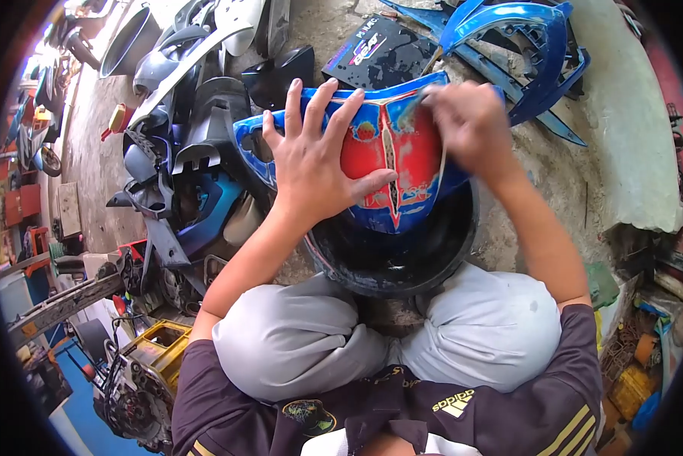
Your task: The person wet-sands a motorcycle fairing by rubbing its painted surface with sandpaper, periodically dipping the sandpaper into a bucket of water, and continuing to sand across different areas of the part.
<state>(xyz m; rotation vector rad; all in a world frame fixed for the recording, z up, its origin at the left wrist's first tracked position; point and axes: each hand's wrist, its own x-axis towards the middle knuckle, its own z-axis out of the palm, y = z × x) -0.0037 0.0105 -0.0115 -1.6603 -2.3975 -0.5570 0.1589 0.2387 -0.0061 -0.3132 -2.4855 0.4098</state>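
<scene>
A blue motorcycle fairing panel (pixel 416 163), with red patches and worn, scuffed paint, rests over a round black basin (pixel 391 277) in front of my knees. Down its middle runs a narrow slot with pale edges. My left hand (pixel 315 163) lies on the panel's left half, fingers spread apart, thumb reaching towards the slot. At the panel's upper right edge, my right hand (pixel 472 133) is curled with its fingers pressed together against the surface. It is slightly blurred, and whatever its fingers may hold is hidden.
Another blue fairing piece (pixel 535 83) lies on the concrete at the upper right. Beside it is a dark flat panel (pixel 379 53) with lettering. Grey and black motorcycle parts (pixel 182 144) are heaped on the left. A yellow crate (pixel 155 346) stands at the lower left.
</scene>
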